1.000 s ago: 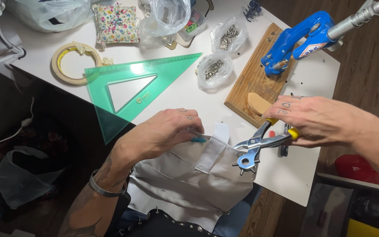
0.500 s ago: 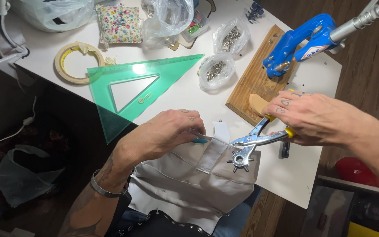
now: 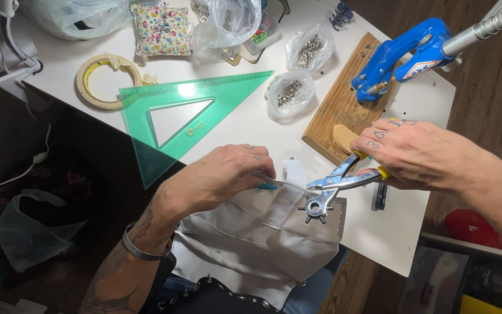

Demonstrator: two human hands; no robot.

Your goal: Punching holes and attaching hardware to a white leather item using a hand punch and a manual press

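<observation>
My left hand (image 3: 222, 177) presses down on a grey piece of fabric (image 3: 251, 244) that hangs over the front edge of the white table (image 3: 245, 125), pinching its strap near a teal mark. My right hand (image 3: 416, 154) grips the yellow-tipped handles of a silver revolving hole punch (image 3: 332, 192). The punch's jaws close on the upper edge of the fabric beside a white strap (image 3: 286, 195).
A green transparent set square (image 3: 175, 122) lies left of centre. Behind it are a tape roll (image 3: 104, 80), a floral pincushion (image 3: 161, 28) and bags of metal eyelets (image 3: 289, 93). A wooden board (image 3: 344, 102) carries a blue hand press (image 3: 402, 58).
The punch has slid left onto the fabric edge. My left hand has stayed pressing on the fabric.
</observation>
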